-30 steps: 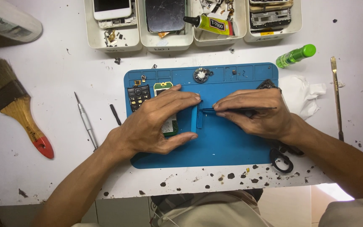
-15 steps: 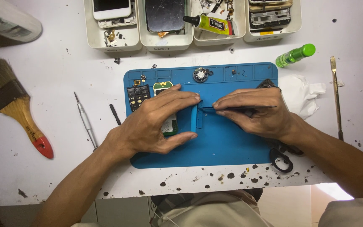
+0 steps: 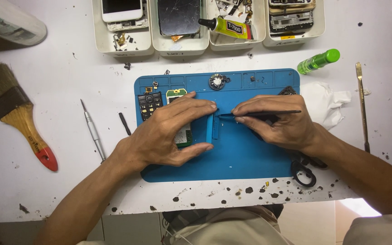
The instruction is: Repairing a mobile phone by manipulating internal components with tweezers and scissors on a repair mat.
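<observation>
- White tabletop (image 3: pixel 69 81), evenly lit, speckled with dark spots thickest along its near edge
- Row of white trays (image 3: pixel 123 45) along the far edge
- Below the near edge, a pale floor (image 3: pixel 314 222) with a bright patch of light at right
- No walls or windows in view

One view only: head cam, worn by the person, looking almost straight down at the white table (image 3: pixel 60 190) from above, fairly close. Near table edge runs along the bottom w/ the person's lap below it; far side w/ white trays (image 3: pixel 123 43) is at the top. Blue mat (image 3: pixel 250 159) sits about centre; forearms enter from both lower corners
</observation>
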